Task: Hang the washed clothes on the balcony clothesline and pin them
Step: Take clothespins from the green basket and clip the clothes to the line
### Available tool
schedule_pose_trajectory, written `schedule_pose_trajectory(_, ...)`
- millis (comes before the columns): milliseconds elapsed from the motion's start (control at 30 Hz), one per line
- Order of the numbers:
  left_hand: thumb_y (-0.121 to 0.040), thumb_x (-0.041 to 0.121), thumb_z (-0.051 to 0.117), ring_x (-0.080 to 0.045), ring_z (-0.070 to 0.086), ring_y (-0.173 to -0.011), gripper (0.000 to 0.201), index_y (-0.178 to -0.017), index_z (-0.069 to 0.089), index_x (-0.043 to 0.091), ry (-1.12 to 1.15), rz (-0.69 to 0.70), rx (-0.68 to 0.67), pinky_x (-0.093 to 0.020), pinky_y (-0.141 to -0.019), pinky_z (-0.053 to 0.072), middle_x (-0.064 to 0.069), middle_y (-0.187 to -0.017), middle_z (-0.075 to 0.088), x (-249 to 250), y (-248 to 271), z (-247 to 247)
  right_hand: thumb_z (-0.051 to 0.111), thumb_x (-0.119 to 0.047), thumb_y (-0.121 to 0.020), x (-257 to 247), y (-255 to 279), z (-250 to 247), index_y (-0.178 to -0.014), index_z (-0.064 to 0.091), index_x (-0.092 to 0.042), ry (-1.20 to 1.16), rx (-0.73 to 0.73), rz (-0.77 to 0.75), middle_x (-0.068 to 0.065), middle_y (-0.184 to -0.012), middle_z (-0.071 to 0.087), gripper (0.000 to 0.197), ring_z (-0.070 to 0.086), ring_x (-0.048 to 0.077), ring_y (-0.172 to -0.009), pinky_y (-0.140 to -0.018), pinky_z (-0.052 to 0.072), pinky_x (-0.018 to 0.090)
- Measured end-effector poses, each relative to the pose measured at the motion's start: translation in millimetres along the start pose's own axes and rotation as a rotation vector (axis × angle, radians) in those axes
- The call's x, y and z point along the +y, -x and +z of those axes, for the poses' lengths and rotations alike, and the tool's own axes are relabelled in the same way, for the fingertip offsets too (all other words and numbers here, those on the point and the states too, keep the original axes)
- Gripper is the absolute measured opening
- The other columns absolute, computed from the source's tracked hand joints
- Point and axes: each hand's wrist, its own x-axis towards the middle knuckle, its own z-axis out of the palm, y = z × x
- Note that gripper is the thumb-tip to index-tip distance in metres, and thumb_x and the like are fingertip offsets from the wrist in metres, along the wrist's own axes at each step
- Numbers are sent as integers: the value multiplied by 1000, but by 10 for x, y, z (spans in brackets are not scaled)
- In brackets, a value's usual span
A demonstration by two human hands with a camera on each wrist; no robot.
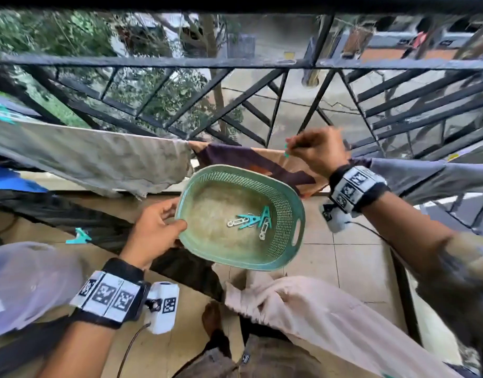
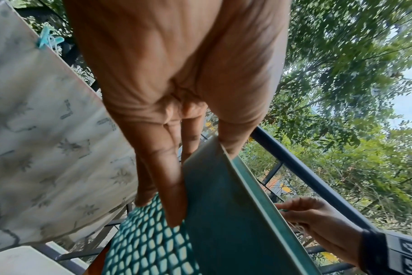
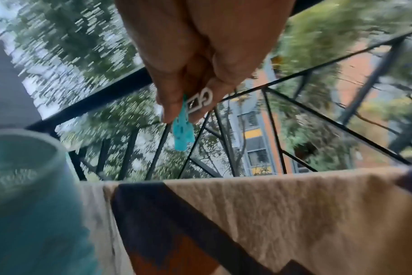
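Over the clothesline at 1 o'clock of the head view, right hand (image 1: 315,152) pinches a teal peg (image 3: 182,130) plus a white peg (image 3: 201,101) between thumb and fingertips, just above the patterned cloth (image 1: 264,166) draped on the line. Left hand (image 1: 153,230) grips the green basket (image 1: 286,241) by its rim at 9 o'clock, thumb inside, fingers under; a few spare pegs (image 1: 251,221) lie loose on the basket floor.

Handling (judgement): pegs are light, stiff, springy plastic; squeeze the tail ends to open, bite the fold right over the line. Two in one pinch is fiddly, one could slip and drop. Cloth looks soft, thin, probably damp, so it will slide along the line if tugged; pin near a top corner. Basket is light and rigid, tilting it would roll the pegs.

Around: pale printed sheet (image 1: 93,156) hangs at 10 o'clock, touching the patterned cloth's edge; grey garment (image 1: 425,175) at 3 o'clock; black railing (image 1: 234,62) close behind the line (limits reach); pink cloth (image 1: 316,309) and dark cloth (image 1: 103,227) on a nearer line below.
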Motion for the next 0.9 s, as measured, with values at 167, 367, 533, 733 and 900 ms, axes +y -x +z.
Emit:
schedule_pose_trajectory(167,-88,-12,56,-1,70,-72,50,-117,65,28,39,-83,29,-24,-49,57,19,-88,75,-77,-233,280,73,-12,-70,271,-363,252,-69,75,-23,355,-136,-91,1,-79,76,11,73,16,-82,-74,58,35)
schedule_pose_trajectory(367,-88,-10,56,-5,72,-77,53,-101,67,40,47,-127,16,-27,-53,59,19,-91,76,-129,-346,471,70,-9,-70,419,-485,309,-76,77,-20,422,-155,-127,4,-81,76,15,72,23,-81,-76,58,38)
schedule_pose_trajectory(533,-90,-11,55,-1,71,-73,55,-97,65,42,36,-142,10,-25,-52,58,25,-85,75,-112,-335,524,78,-16,-73,419,-499,272,-108,72,-22,388,-195,-109,4,-99,74,36,69,21,-91,-85,56,35)
schedule_pose_trajectory(733,-89,-9,57,-14,73,-83,51,-97,69,40,20,-128,-1,-47,-73,62,14,-97,77,-63,-259,527,86,-26,-69,401,-425,54,-133,52,-28,399,-251,-150,2,-122,67,73,63,20,-108,-91,53,42)
schedule_pose_trajectory(900,-89,-11,56,-5,73,-77,53,-98,66,41,35,-63,-17,-24,-53,57,14,-98,74,19,-96,515,74,-23,-79,104,-42,-130,-101,72,-24,342,-60,-282,-6,-89,73,23,68,10,-80,-77,56,35)
